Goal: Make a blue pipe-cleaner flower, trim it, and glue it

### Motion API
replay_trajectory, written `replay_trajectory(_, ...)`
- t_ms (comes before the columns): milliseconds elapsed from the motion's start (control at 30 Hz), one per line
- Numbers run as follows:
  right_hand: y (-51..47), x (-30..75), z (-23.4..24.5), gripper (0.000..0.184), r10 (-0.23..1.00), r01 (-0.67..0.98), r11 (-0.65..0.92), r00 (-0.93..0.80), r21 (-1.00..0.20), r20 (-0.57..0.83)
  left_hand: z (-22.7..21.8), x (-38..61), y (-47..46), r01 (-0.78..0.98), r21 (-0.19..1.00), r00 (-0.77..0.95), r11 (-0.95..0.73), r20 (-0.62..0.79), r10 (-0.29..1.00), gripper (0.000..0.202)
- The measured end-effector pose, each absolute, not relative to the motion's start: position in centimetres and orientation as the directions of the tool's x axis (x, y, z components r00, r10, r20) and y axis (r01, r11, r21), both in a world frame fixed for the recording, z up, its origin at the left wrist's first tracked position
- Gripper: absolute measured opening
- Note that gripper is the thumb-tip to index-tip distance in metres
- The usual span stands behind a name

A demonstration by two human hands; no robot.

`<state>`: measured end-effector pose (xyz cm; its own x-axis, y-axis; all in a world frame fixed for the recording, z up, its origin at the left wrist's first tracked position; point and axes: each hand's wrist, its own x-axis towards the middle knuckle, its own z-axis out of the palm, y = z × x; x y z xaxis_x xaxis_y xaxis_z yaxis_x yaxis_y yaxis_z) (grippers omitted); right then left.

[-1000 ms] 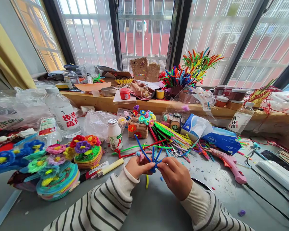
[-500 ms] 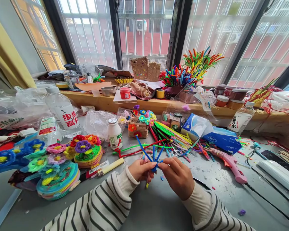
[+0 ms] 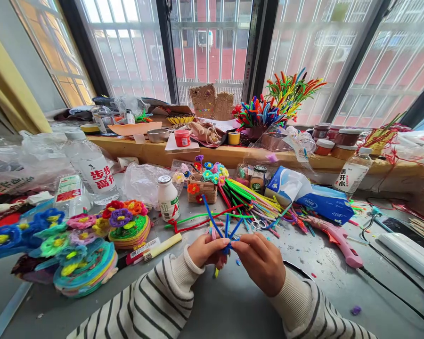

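Blue pipe cleaners [image 3: 227, 227] fan upward from a bunched centre between my two hands, above the front of the grey table. My left hand [image 3: 207, 249] is closed, pinching the bunch from the left between thumb and fingers. From the right, my right hand [image 3: 260, 259] pinches the same blue bunch with thumb and fingertips close to the left thumb. A yellow tip [image 3: 216, 272] pokes out below the left fingers. The exact twist at the centre is hidden by the fingertips.
Finished pipe-cleaner flowers [image 3: 74, 240] stand at left, near a white bottle [image 3: 168, 200]. Loose pipe cleaners [image 3: 250, 193] and scissors [image 3: 258, 222] lie beyond my hands. To the right are a pink glue gun [image 3: 339, 242] with its cord and a blue tissue pack [image 3: 321, 203].
Both hands keep their pinch on the blue pipe cleaners, with only tiny finger shifts. The upright blue strands lean slightly differently, and the whole view has shifted a little.
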<state>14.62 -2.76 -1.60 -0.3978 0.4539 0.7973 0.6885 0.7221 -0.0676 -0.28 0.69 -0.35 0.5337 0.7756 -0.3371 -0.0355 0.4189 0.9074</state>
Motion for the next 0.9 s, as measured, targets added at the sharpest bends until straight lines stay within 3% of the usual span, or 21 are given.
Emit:
replay_trajectory(267,-2.6,14.5,-1.5,0.015,0.469,0.703,0.709,-0.401,-0.064,0.787,-0.6,-0.5,0.9,-0.09,0.879,0.503,0.468,-0.366,0.783,0.031)
replay_trajectory(633,-2.8,14.3,-1.7,0.011,0.573,0.697,0.68,-0.312,-0.227,0.758,0.1,-0.2,-0.1,-0.042,0.984,0.347,0.172,-0.147,0.926,0.026)
replay_trajectory(733,-3.0,14.0,-1.7,0.01,0.632,0.681,0.656,-0.259,-0.326,0.731,0.0,-0.1,-0.4,-0.01,0.997,0.305,0.079,-0.072,0.95,0.024)
replay_trajectory(900,-3.1,13.3,-1.6,0.008,0.808,0.55,0.531,-0.1,-0.645,0.58,-0.5,-0.2,-0.7,0.105,0.981,0.24,-0.161,0.132,0.962,0.017)
